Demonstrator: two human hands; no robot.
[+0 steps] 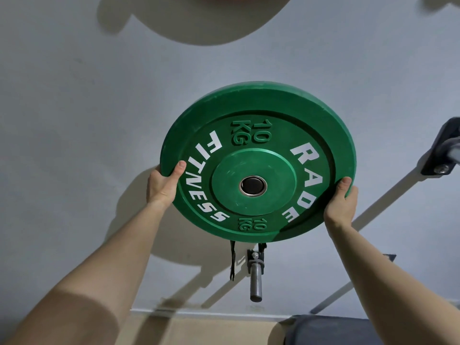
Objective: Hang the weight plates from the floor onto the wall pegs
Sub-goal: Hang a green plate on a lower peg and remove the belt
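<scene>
Pale wall [74, 108] carries a bare steel peg [256, 277] low down. Green 10 KG plate [258, 163] is held up against the wall above that peg, left hand [163, 183] and right hand [342, 202] gripping opposite rims, thumbs over its face.

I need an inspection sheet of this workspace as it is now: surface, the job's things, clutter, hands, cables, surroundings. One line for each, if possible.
Surface: pale wall; beige floor strip below it.
Job's things: green 10 kg plate held up before the wall, tilted; steel peg below it carries no plate.
Clutter: nothing seen.
Grippers: left hand grips the plate's left rim; right hand grips its lower right rim; both thumbs lie on the face.
Cables: no cable seen; black straps hang beside the peg's mount.
Surroundings: dark bracket on the wall at right; dark padded object at bottom right.
</scene>
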